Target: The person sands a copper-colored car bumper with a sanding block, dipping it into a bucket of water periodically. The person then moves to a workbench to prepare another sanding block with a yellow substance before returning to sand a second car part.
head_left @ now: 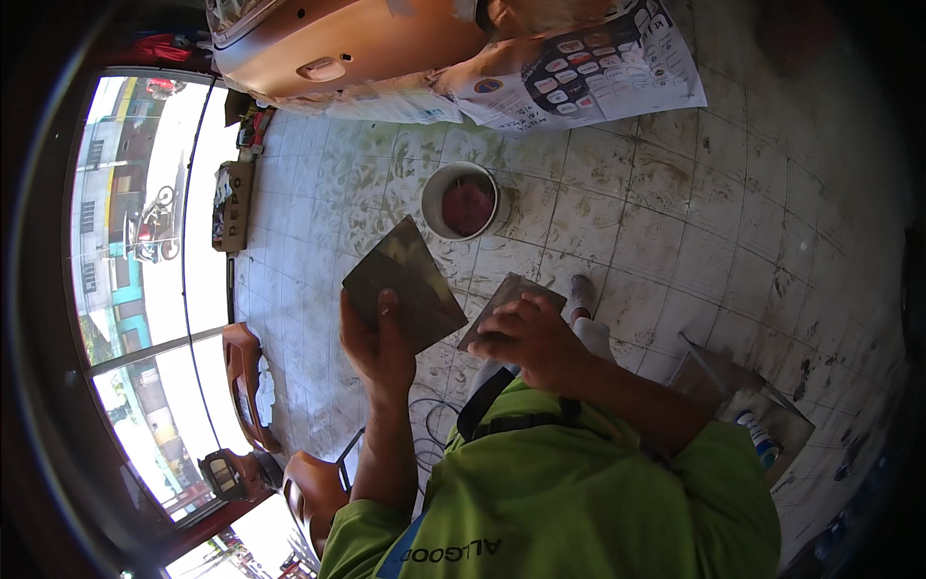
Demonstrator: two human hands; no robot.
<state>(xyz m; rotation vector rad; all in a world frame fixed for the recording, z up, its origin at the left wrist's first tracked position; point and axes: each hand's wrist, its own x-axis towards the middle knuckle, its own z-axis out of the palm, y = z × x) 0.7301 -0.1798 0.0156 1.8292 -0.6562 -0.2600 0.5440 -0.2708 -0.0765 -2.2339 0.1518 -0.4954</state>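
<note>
My left hand (379, 349) grips a dark, stiff square sheet (410, 275) by its lower left side, the thumb pressed on its face. Light glints off this sheet, which may be wet sandpaper; I cannot tell for sure. A little to the right, my right hand (531, 338) is closed over a smaller-looking grey-brown sheet (513, 286), fingers lying across its top. Both sheets are held in front of my body, apart from each other. Beyond them on the floor stands a white bucket (430, 209) with something pinkish-red inside.
An orange-brown car body panel (386, 43) edged with printed masking paper (617, 72) spans the far side. Left are a cardboard box (234, 207) and orange-brown parts (243, 376). At right, a can (757, 436) rests on a flat board (786, 415). Dirty tiles (666, 232) cover the floor.
</note>
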